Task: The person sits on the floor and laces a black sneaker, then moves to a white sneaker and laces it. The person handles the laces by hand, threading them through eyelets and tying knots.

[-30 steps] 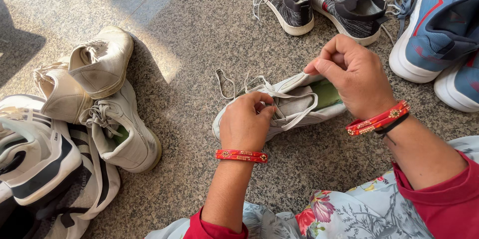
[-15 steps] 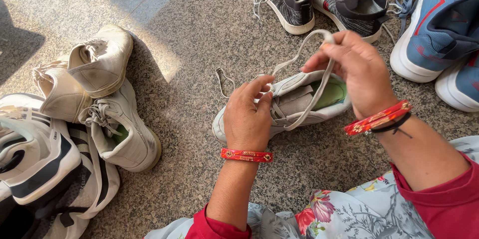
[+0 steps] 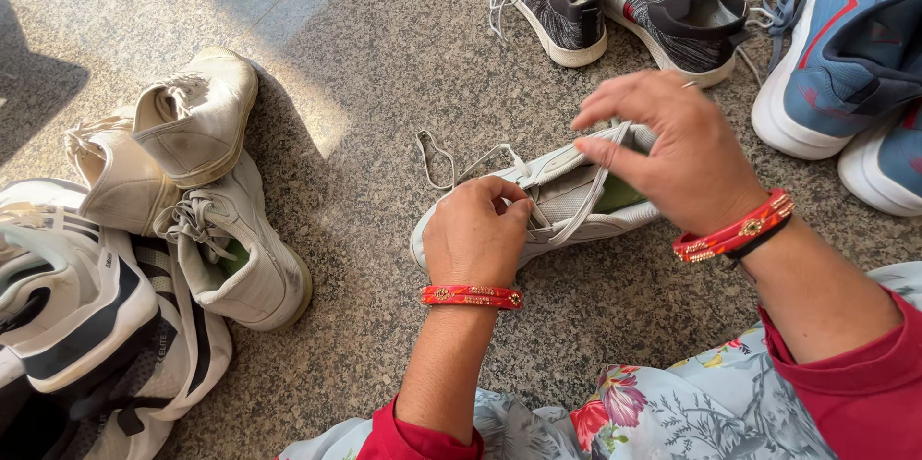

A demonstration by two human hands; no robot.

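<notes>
Two hands, left hand (image 3: 473,239) pinning white sneaker (image 3: 557,199); right hand (image 3: 677,153) seemingly pinching lace (image 3: 588,205)

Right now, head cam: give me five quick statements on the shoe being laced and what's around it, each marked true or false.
1. The left hand presses on the front part of the grey shoe. True.
2. The right hand pinches a lace that runs down across the shoe's opening. True.
3. The grey shoe's insole is red. False: the bit that shows is green.
4. The blue sneakers lie to the person's left. False: they lie at the far right.
5. Worn white shoes are piled on the floor at the left. True.
</notes>
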